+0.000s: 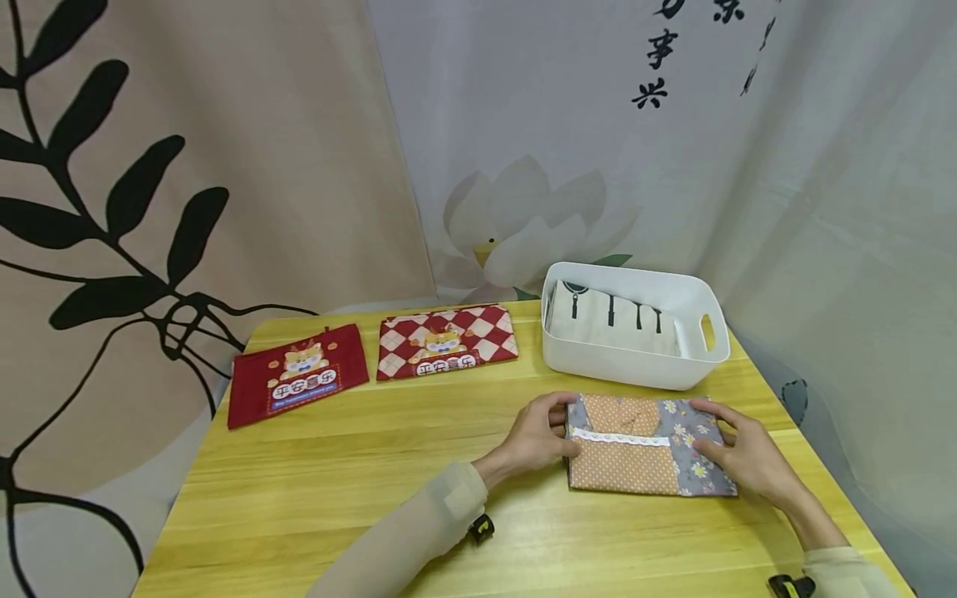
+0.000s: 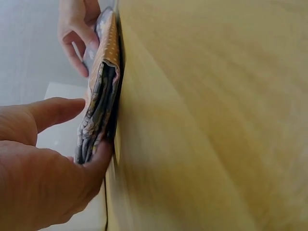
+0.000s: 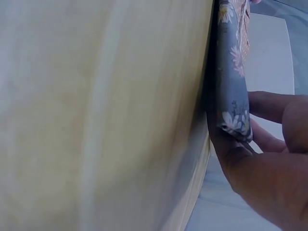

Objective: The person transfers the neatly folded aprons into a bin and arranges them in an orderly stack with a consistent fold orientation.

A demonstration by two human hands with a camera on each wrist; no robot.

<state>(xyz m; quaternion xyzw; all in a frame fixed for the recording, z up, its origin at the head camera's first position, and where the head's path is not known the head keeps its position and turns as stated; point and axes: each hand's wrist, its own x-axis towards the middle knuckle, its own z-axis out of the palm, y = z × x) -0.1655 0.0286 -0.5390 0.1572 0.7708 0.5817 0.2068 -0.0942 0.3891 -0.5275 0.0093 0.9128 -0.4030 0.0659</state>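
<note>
1. On the yellow wooden table (image 1: pixel 299 486), toward its right-hand side, lies the folded patterned cloth (image 1: pixel 624 467), orange dots and grey floral with a lace strip, just in front of the white basket (image 1: pixel 620 368) and between the two hands
2. As far as I can judge, the folding of this cloth looks nearly or wholly done: it makes a flat, compact packet with layers stacked at its left edge, and what seems left is to square it, let go of it or place it
3. To the left, the dark red cloth (image 1: pixel 299 378) and the red checked cloth (image 1: pixel 449 342) lie flat, apart from each other, with neither hand on them; inside the basket a cream cloth (image 1: pixel 615 320) with dark motifs rests, so that one looks already placed
4. At the packet's left edge, the left hand (image 1: pixel 527 436) pinches the layers, its thumb (image 2: pixel 60 111) on the upper side and a finger curled under from the table side, parted only by the packet's thickness
5. Along the right edge, the right hand (image 1: pixel 755 461) grips likewise, one digit on top and another bent beneath the floral fold; how firmly either hand presses, I cannot tell
</note>
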